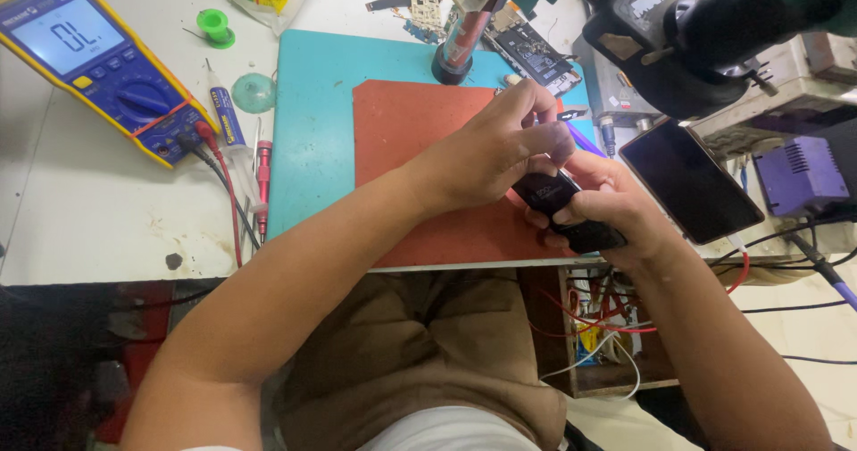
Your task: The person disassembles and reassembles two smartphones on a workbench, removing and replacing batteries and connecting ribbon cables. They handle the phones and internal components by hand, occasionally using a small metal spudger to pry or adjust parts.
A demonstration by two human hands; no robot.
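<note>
Both hands meet over the near edge of the bench (107,228), just above the person's lap. The right hand (616,205) is wrapped around a small black device (562,208), its fingers curled under and along the lower side so that the device lies tilted in the palm. The left hand (504,143) comes in from above, its fingertips pinched together against the top end of the same device; whether they grip a separate small part there is too small to tell. So the device is held between the two hands, off the surface, over the front corner of a red mat (402,138).

The red mat lies under and beyond the hands, on top of a larger teal mat (308,129). Just to the right of the right hand a dark phone (692,181) rests screen up, tilted. Beyond the hands stands a bottle (460,45) with a black base, and beside it lies an opened phone body (536,54) with its insides showing. Well to the left of the left hand sits a yellow and blue multimeter (98,62), its red and black leads (223,183) running toward the bench edge, with a red screwdriver (263,183) and a small tube (226,116) next to them. A green spool (214,27) lies farther back.
</note>
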